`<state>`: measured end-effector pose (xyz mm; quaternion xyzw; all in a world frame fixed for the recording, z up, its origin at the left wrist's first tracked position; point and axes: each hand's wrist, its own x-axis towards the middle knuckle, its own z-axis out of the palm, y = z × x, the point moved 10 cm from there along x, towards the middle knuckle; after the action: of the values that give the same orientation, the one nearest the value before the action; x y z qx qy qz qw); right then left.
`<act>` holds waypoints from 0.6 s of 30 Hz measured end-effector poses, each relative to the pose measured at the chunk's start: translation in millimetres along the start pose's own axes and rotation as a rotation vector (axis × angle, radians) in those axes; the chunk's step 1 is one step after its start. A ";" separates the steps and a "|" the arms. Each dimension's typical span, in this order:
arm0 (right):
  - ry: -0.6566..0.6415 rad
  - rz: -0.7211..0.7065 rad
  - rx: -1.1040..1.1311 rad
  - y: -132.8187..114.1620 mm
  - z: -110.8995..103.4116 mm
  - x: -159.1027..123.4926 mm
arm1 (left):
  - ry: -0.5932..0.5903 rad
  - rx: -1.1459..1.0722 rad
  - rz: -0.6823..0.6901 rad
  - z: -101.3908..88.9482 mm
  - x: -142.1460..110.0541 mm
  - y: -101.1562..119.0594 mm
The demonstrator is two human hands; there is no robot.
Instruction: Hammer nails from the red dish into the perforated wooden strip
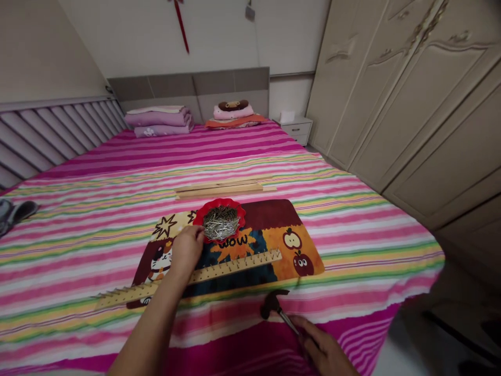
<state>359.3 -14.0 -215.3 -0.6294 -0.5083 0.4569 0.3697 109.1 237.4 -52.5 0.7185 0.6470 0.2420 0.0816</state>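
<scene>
My left hand (188, 247) is at the left rim of a red scalloped bowl (242, 211), its fingers pinched together; whether something small is between them I cannot make out. Loose metal nails (221, 223) fill the bowl. In front of it, a long wooden strip (238, 265) runs across, with nails standing up along much of its length; my left forearm hides part of it. At the lower right, my right hand (323, 347) grips the handle of a claw hammer (274, 304). The hammer's dark head is over the striped cloth, nearer to me than the strip.
A patterned mat (274, 214) lies under the bowl and part of the strip on a striped bed (371, 230). More wooden strips (223, 188) rest behind the bowl. Folded bedding (160, 122) is by the headboard, and a wardrobe (422, 115) stands to the right.
</scene>
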 end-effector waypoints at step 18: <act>-0.071 -0.019 0.040 -4.6 2.7 2.3 | -0.112 -0.184 -0.305 70.8 65.8 -17.6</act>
<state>355.5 -10.8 -212.3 -0.6004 -0.5179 0.4854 0.3684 128.5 317.6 -105.7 0.6141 0.7178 0.2447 0.2185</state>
